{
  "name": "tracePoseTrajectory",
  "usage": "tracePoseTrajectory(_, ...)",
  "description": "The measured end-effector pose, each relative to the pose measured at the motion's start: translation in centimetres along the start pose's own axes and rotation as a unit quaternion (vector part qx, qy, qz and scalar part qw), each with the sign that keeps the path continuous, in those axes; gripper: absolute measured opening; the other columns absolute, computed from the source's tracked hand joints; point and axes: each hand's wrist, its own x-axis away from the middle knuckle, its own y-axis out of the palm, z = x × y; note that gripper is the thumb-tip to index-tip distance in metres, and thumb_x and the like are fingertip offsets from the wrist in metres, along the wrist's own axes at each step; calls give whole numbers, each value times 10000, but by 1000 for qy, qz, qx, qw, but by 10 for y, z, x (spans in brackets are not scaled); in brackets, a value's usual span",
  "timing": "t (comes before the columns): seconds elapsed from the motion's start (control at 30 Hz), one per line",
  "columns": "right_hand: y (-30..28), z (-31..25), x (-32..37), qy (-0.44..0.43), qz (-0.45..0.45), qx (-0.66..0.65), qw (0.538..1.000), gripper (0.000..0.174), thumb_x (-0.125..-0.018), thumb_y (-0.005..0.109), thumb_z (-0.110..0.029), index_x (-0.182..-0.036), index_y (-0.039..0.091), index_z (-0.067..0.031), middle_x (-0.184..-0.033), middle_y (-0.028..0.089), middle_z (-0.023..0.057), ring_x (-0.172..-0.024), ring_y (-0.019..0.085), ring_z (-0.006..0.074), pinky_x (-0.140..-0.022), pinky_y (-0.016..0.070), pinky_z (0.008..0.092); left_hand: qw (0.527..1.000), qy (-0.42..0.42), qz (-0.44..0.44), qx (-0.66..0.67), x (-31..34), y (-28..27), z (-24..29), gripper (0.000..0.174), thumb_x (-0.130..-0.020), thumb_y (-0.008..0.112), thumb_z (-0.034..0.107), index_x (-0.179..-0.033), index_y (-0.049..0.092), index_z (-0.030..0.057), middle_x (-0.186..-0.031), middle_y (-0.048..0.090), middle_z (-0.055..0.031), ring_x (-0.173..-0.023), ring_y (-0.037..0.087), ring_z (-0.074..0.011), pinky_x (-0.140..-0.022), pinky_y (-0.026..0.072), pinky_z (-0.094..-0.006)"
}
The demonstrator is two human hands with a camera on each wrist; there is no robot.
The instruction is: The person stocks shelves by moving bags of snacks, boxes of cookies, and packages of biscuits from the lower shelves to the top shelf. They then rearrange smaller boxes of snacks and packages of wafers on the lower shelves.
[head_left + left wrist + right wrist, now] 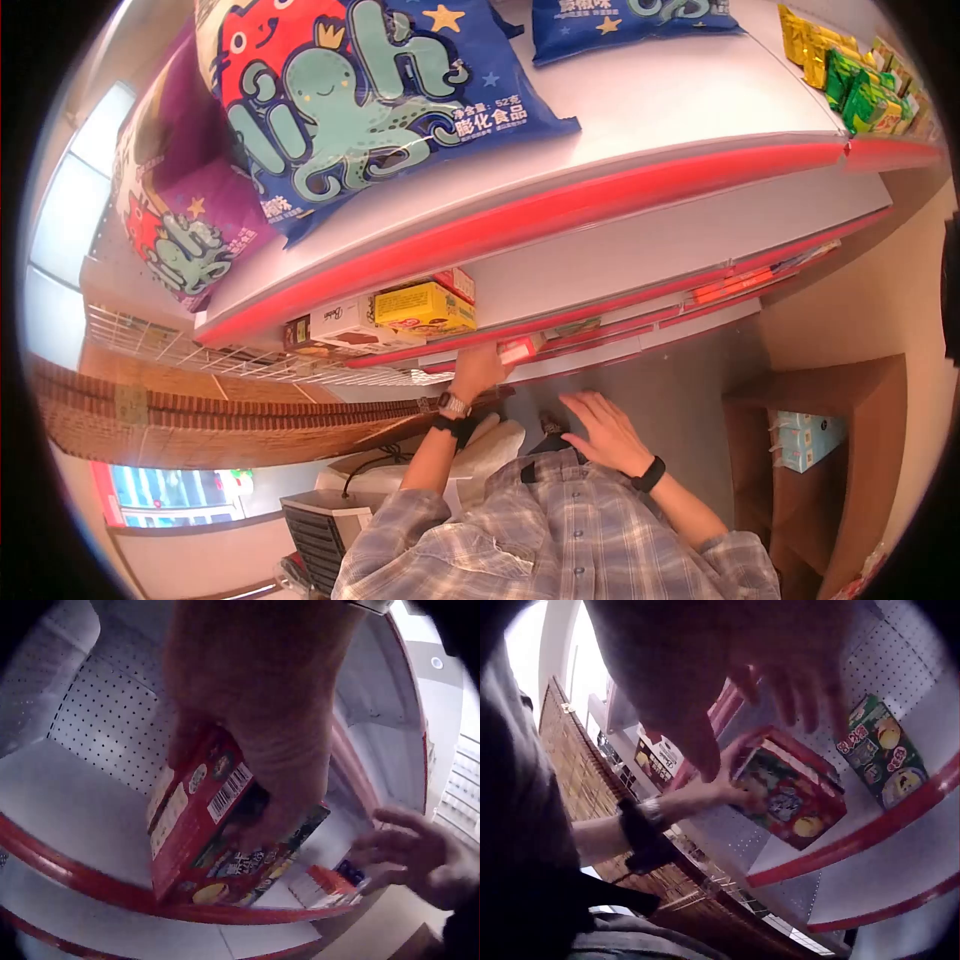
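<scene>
My left hand grips a red box with a barcode and food pictures, its fingers and thumb round the box at a shelf's front edge. Only a small red and white part of the box shows in the head view. My right hand holds nothing; its fingers are spread, a short way from the box. A green box stands on the shelf beyond the red one in the right wrist view.
Blue snack bags lie on the upper shelf. Yellow boxes and a white box stand on a shelf at left. A woven screen is at left, and a brown cabinet at right. Orange and white boxes sit nearby.
</scene>
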Motion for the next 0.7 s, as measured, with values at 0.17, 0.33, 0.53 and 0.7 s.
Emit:
tracePoseTrajectory(0.17,28,36,-27,51,4,-28,998,1254,-654,931,-356,-1598,176,-20,-1606,264,253,-1474,298,442,-1214,304,510,951,164,217,147,93,-2,39,1129,-599,898,231,-1565,324,126,-1507,320,-275,-1405,363,-498,-1090,445,-530)
tracePoseTrajectory(0.33,9,28,-39,-84,-38,-59,994,1470,-549,977,-405,-1614,40,-19,-1647,121,288,-1518,185,478,-1246,209,577,950,202,171,163,144,-24,70,1157,-601,923,248,-1580,314,154,-1507,312,-267,-1362,431,-493,-1059,492,-507)
tracePoseTrajectory(0.53,-32,1,-59,-177,65,-120,975,1314,-580,956,-295,-1617,164,-132,-1538,275,269,-1432,307,516,-1222,205,653,936,249,222,115,164,-85,105,1015,-626,920,249,-1517,440,170,-1501,337,-267,-1372,417,-504,-1072,485,-505)
tracePoseTrajectory(0.7,-95,-21,-108,-273,112,-105,950,1256,-594,944,-250,-1607,214,-109,-1542,292,257,-1430,340,479,-1220,227,613,860,324,379,106,168,-151,132,943,-639,899,167,-1489,491,162,-1506,374,-263,-1362,433,-515,-1025,528,-500)
